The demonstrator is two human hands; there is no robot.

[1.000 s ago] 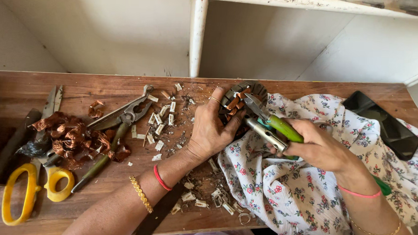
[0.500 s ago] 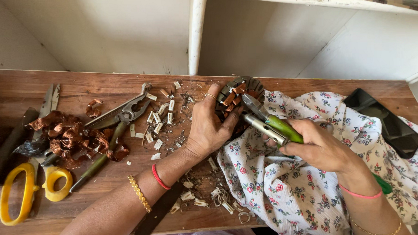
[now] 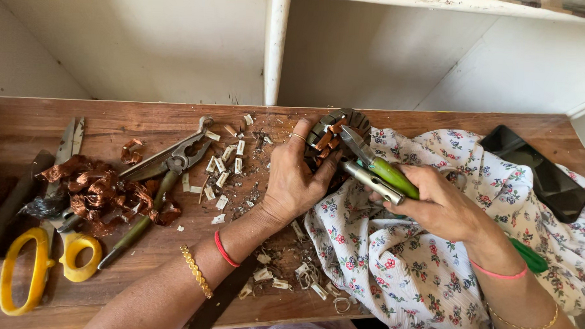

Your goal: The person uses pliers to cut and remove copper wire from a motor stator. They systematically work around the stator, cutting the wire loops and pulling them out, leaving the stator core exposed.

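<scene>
Left hand [image 3: 295, 184] grips a motor stator [image 3: 336, 130]; right hand [image 3: 437, 205] clasps green-handled pliers [image 3: 376, 167].

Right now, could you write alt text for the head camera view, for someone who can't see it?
A left hand steadies a round motor core on a wooden bench while the right hand works green-handled pliers into it. Copper wire scraps, yellow scissors and floral cloth lie around.

Worn wooden table [image 3: 436, 121] against white wall [image 3: 147, 43], white post [image 3: 275, 47], daylight.
</scene>
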